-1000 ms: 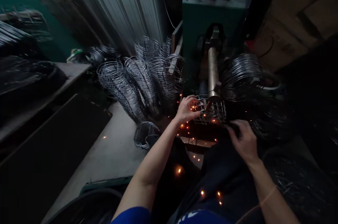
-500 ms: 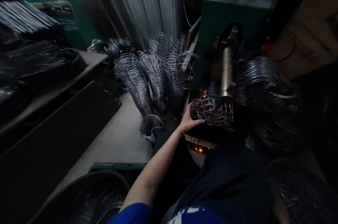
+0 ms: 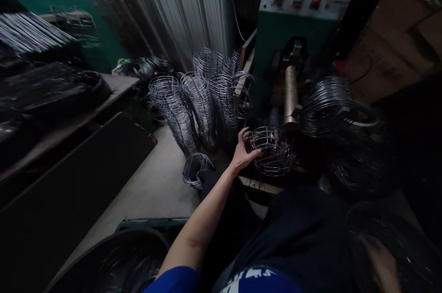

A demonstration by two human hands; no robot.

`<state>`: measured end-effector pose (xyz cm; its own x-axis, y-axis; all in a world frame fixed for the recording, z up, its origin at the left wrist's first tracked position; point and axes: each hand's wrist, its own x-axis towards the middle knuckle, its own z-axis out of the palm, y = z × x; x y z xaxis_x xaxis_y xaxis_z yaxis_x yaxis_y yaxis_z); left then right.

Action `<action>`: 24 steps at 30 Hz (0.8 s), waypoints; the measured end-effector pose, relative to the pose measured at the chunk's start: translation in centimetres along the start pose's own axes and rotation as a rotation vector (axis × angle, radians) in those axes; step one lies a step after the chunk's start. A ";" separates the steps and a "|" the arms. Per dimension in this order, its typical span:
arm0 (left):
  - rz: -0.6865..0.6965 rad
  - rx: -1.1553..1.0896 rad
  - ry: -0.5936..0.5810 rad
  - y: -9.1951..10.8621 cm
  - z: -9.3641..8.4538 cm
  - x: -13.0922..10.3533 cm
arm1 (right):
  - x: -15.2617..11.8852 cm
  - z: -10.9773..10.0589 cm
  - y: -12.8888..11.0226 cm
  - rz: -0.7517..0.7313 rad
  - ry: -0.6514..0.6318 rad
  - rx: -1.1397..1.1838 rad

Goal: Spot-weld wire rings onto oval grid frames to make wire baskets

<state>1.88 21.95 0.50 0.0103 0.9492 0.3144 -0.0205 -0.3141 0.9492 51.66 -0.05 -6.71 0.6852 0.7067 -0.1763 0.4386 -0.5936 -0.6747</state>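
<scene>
A round wire basket [image 3: 272, 151] hangs just below the metal cylinder [image 3: 290, 92] of a green machine [image 3: 276, 30]. My left hand [image 3: 244, 151] holds its left side, fingers and thumb around the wire rim. At the lower right, my right hand [image 3: 381, 260] is low over a dark tub [image 3: 362, 210] with thin metal pieces; it is dim and smeared, and its fingers cannot be made out.
Stacks of wire rings [image 3: 172, 108] stand left of the machine, with a smaller bundle [image 3: 196, 169] before them. Wire rings [image 3: 326, 104] hang right of the cylinder. A workbench [image 3: 119, 84] is at left, a black tub [image 3: 152, 233] at lower left, cardboard boxes [image 3: 397, 44] at right.
The basket in my left hand has shifted slightly down and left and turned its round face more toward me. My right hand has come further into view. The orange sparks and glow are gone.
</scene>
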 end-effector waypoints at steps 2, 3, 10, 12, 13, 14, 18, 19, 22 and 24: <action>0.048 0.060 -0.063 1.3 0.3 -0.1 | -0.1 0.3 -6.0 0.034 -0.038 0.214; 0.067 0.091 -0.099 1.9 0.5 -0.3 | -0.5 0.7 -9.4 -0.014 -0.105 0.344; 0.132 0.321 -0.182 4.4 3.1 -3.3 | -7.9 5.4 -28.2 -0.789 -0.649 0.302; 0.105 0.382 -0.159 5.0 3.4 -3.7 | -8.9 7.3 -29.8 -1.046 -0.600 0.189; 0.088 0.403 -0.149 5.2 3.4 -3.9 | -9.2 8.3 -30.0 -1.154 -0.551 0.141; 0.073 0.418 -0.142 5.4 3.4 -3.9 | -9.2 9.1 -30.0 -1.243 -0.492 0.093; 0.045 0.440 -0.120 5.6 3.3 -3.7 | -9.1 11.5 -28.6 -1.455 -0.247 -0.138; 0.045 0.443 -0.113 5.5 3.3 -3.6 | -9.0 11.8 -28.3 -1.481 -0.204 -0.181; 0.040 0.462 -0.098 5.1 3.6 -3.5 | -8.8 12.2 -27.7 -1.518 -0.148 -0.195; 0.048 0.463 -0.094 4.8 3.7 -3.4 | -8.5 12.4 -27.6 -1.508 -0.157 -0.144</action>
<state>5.48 17.19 4.09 0.1109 0.9345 0.3384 0.4244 -0.3524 0.8341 26.50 15.09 4.58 -0.5031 0.6956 0.5129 0.7079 0.6721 -0.2171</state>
